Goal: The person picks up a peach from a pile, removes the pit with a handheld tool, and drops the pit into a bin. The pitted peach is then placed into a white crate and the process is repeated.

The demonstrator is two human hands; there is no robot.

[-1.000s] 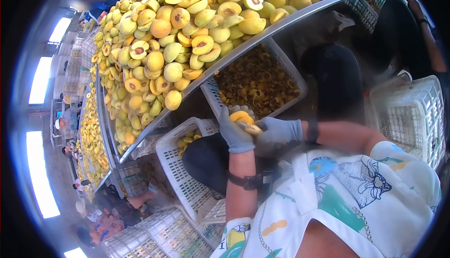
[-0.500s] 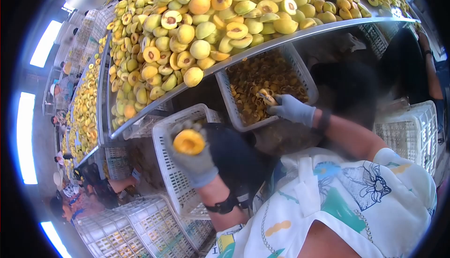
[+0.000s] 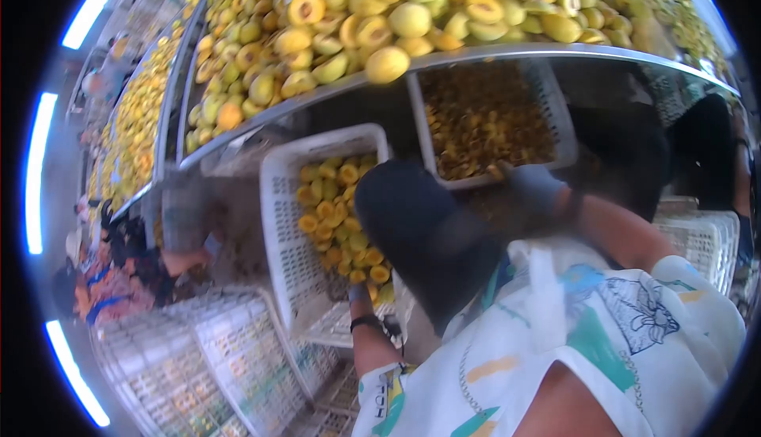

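my left hand is low beside halved fruit; my blurred right hand points at the crate ahead; i cannot tell either grip.

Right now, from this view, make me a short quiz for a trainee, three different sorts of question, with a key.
1. Multiple choice: which of the person's hands is at the white slatted plastic crate of halved yellow fruit? A) left; B) right; C) neither.
2. True or false: the right hand wears a grey glove.
3. Short answer: what is heaped beyond the silvery metal table edge?

Key:
1. A: the left hand is there.
2. True, though the hand is blurred.
3. A pile of yellow and green fruit, much of it cut open.
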